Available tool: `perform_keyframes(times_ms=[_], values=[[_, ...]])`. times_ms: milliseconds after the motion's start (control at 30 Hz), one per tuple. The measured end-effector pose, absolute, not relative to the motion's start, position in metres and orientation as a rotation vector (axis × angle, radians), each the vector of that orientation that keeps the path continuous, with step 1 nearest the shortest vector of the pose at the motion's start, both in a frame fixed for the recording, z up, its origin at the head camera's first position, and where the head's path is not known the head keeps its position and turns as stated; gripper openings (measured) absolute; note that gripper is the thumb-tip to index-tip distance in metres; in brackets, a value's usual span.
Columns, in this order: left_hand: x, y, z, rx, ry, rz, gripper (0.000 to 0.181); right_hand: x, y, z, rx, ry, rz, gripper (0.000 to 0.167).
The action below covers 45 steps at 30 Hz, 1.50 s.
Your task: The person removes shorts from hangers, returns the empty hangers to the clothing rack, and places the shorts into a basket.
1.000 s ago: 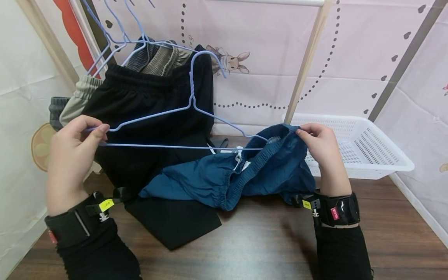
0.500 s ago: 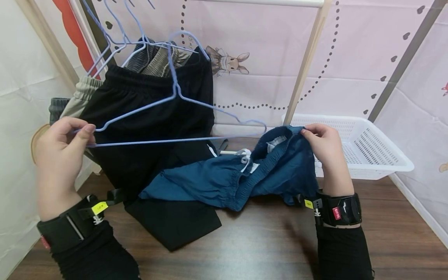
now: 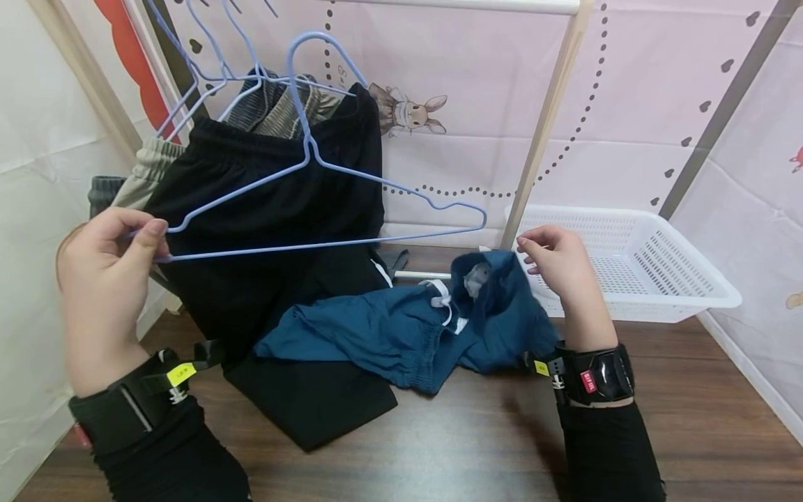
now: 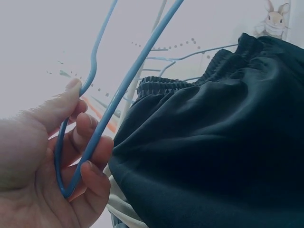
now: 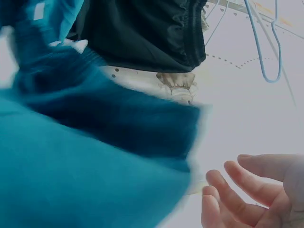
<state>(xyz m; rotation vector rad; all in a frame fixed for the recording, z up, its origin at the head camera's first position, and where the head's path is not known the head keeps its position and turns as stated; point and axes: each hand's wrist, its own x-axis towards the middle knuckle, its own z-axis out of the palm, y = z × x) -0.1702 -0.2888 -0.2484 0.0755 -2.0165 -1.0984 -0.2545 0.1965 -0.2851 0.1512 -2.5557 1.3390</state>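
A blue wire hanger (image 3: 326, 245) is held up by one end in my left hand (image 3: 116, 258); its hook points upward and nothing hangs on it. In the left wrist view, my thumb and fingers wrap the bent corner of the hanger (image 4: 118, 97). Teal shorts (image 3: 389, 328) with a white drawstring lie crumpled below the hanger, their waistband gaping. Just right of the waistband is my right hand (image 3: 558, 268), its fingers loosely bent. The right wrist view has a gap between those fingers and the blurred shorts (image 5: 95, 166).
Black shorts (image 3: 270, 167) hang at the left, with grey and beige garments behind them on blue hangers (image 3: 216, 63). A white perforated basket (image 3: 696, 300) stands at the right rear, past a wooden post (image 3: 552, 111). Dark cloth (image 3: 314, 404) lies on the brown wooden tabletop (image 3: 452, 446).
My left hand has moved left, drawing the hanger's far end out of the teal shorts. My right hand has let go of the waistband, and the shorts have sagged lower.
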Motion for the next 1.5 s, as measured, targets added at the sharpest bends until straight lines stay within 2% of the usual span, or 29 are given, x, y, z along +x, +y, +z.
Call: perform_keyframes(times_ms=[600,767,1000,1500], values=[[-0.175,-0.268,-0.239,0.170,-2.070,-1.044,0.012,-0.238,0.186,-0.271,0.158,-2.509,1.347,0.046],[-0.177,-0.254,-0.239,0.163,-1.984,-0.967,0.021,-0.235,0.183,-0.270,0.184,-2.514,1.343,0.045],[-0.187,-0.221,-0.234,0.063,-1.921,-0.989,0.037,-0.234,0.180,-0.270,0.222,-2.536,1.312,0.043],[-0.202,-0.168,-0.213,-0.144,-1.982,-0.979,0.038,-0.232,0.176,-0.272,0.275,-2.587,1.240,0.043]])
